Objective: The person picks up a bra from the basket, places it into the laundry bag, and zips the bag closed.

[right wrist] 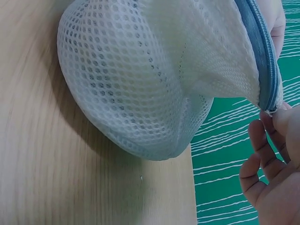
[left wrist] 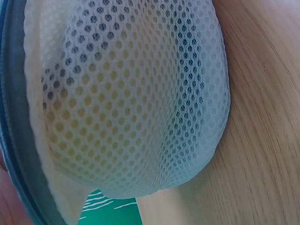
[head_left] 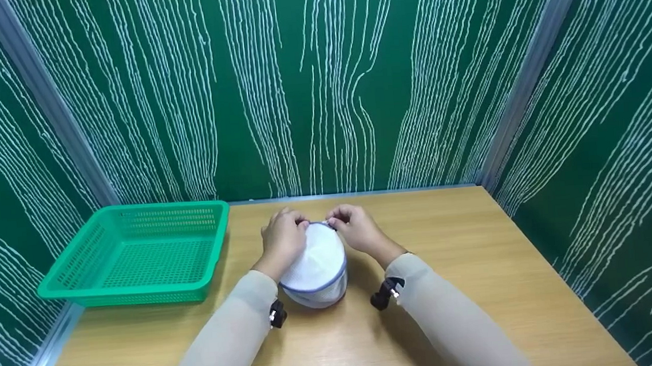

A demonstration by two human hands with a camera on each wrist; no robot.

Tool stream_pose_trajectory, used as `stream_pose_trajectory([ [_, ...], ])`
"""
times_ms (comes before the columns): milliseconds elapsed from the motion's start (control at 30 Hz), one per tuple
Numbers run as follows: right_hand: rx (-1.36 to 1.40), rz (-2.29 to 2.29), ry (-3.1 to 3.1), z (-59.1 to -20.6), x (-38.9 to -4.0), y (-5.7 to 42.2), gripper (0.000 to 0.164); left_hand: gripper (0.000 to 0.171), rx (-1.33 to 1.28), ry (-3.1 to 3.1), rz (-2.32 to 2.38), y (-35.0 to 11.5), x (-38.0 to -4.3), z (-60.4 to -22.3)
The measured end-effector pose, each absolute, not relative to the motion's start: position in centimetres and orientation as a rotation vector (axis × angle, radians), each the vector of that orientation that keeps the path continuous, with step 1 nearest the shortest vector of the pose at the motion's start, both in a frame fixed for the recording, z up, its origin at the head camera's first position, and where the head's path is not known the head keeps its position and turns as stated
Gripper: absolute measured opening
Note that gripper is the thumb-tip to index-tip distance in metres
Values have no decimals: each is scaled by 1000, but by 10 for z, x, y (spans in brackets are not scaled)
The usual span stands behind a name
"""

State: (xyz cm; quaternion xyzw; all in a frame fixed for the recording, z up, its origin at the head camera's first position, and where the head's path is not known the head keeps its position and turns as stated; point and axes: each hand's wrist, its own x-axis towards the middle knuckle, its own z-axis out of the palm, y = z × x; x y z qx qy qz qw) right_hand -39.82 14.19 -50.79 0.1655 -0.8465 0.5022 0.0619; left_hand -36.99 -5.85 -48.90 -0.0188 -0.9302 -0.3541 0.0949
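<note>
A white mesh laundry bag [head_left: 314,258] with a blue zipper round its top stands on the table, its round lid tilted toward the camera. Through the mesh [left wrist: 108,112] something pale yellowish shows, its kind hidden. The left hand [head_left: 285,237] grips the bag's far rim at the left. At the far right of that rim the right hand [head_left: 358,229] pinches the end of the blue zipper [right wrist: 265,61] between thumb and index finger, its other fingers loosely bent. The zipper looks closed along the stretch visible in the right wrist view.
A green plastic basket [head_left: 211,271] with perforated sides sits at the table's left, with nothing seen in it. The wooden table [head_left: 452,266] ends at a green wall [head_left: 388,87] with white wavy lines. Similar panels flank both sides.
</note>
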Motion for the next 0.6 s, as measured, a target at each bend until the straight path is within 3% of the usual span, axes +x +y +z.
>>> stream_pose_trajectory([
  [600, 485, 1531, -2634, -509, -393, 148, 10, 22, 68, -2787, -1045, -69, -372, -496],
])
